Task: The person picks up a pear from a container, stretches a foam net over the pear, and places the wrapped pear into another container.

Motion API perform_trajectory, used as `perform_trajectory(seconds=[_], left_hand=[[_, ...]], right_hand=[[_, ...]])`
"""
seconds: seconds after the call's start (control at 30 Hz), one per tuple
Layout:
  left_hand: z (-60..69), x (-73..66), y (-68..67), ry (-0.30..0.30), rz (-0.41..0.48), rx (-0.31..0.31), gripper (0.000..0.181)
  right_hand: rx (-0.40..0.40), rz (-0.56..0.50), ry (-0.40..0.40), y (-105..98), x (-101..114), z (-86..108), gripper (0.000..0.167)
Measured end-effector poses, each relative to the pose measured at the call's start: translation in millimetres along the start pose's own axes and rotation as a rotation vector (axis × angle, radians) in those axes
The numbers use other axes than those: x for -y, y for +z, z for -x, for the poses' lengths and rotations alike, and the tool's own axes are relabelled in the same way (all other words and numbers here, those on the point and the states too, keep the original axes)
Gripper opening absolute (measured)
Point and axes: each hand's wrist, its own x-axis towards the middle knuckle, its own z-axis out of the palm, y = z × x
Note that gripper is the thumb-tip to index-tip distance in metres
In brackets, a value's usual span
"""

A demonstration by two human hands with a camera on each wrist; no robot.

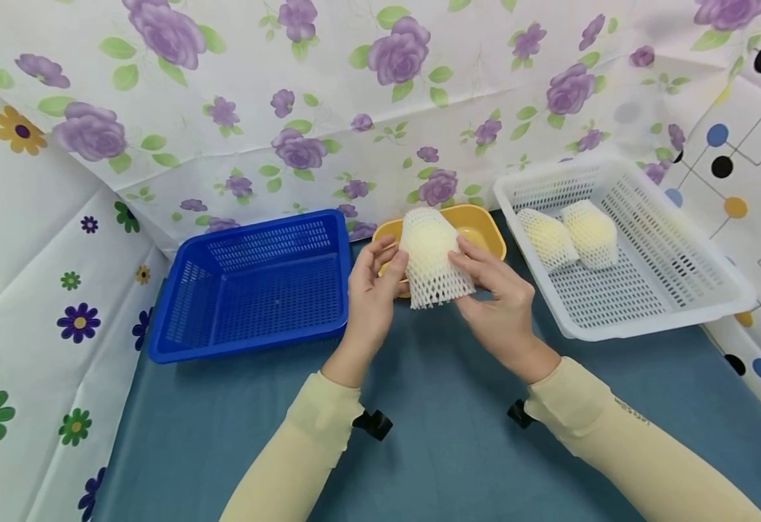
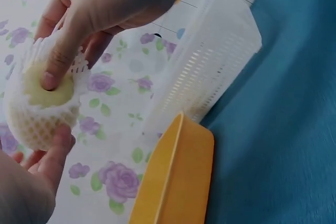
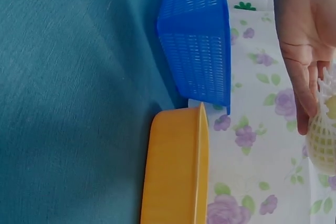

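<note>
Between both hands, above the yellow tub, is a pale yellow round fruit (image 2: 59, 94) in a white foam net sleeve (image 1: 437, 286). Its exact kind is hard to tell through the mesh. My left hand (image 1: 372, 279) holds the sleeve from the left, thumb on the near side. From the right, my right hand (image 1: 494, 297) grips the sleeve; in the left wrist view its thumb lies on the bare fruit at the sleeve's open end. Two similar netted fruits (image 1: 548, 239) (image 1: 590, 233) lie in the white basket (image 1: 664, 326).
A blue basket (image 1: 249, 344) stands at the left on the blue-green tabletop (image 1: 432, 435). Behind the hands is the yellow tub (image 1: 484, 225), between the two baskets. Flowered sheeting (image 1: 354, 87) rises behind and patterned sheeting at both sides.
</note>
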Motion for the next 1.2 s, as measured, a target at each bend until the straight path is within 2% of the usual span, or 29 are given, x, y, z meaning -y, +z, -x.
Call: perform_trajectory(seconds=[0.1, 0.23, 0.33, 0.43, 0.57, 0.67, 0.83, 0.9, 0.97, 1.1, 1.2], left_hand=[[-4.1, 2.2, -0.3, -0.116, 0.032, -0.046, 0.045], [-6.5, 2.8, 0.1, -0.232, 0.079, -0.041, 0.049], [-6.5, 3.0, -0.3, -0.279, 0.094, -0.04, 0.053], [-6.4, 4.3, -1.4, -0.295, 0.124, -0.064, 0.055], [-6.9, 8.4, -4.0, -0.284, 0.167, -0.1, 0.057], [-7.0, 10.3, -5.5, -0.267, 0.183, -0.123, 0.058], [-5.7, 10.3, -4.2, -0.224, 0.189, -0.12, 0.057], [-4.7, 9.4, -2.7, -0.186, 0.19, -0.1, 0.055], [-3.1, 9.0, -2.5, -0.14, 0.193, -0.074, 0.052], [-0.9, 8.4, -4.3, -0.066, 0.206, -0.03, 0.051], [0.1, 7.5, -6.5, -0.039, 0.205, -0.014, 0.049]], right_hand=[[0.026, 0.021, -0.051, 0.5, -0.2, -1.0, 0.035], [0.07, 0.036, -0.097, 0.7, -1.6, -1.2, 0.032], [0.127, 0.034, -0.103, -0.5, -0.9, -1.0, 0.033], [0.197, 0.017, -0.074, -3.3, 3.4, -2.5, 0.04], [0.266, -0.068, 0.005, -8.7, 18.7, -10.0, 0.049], [0.269, -0.16, 0.111, -12.6, 31.7, -18.9, 0.046], [0.251, -0.261, 0.408, -13.8, 37.4, -34.2, 0.044], [0.284, -0.306, 0.523, -13.3, 34.8, -38.6, 0.049], [0.332, -0.347, 0.603, -12.1, 30.1, -40.3, 0.053], [0.408, -0.401, 0.688, -9.5, 17.8, -37.8, 0.056], [0.434, -0.423, 0.723, -6.9, 9.8, -35.8, 0.057]])
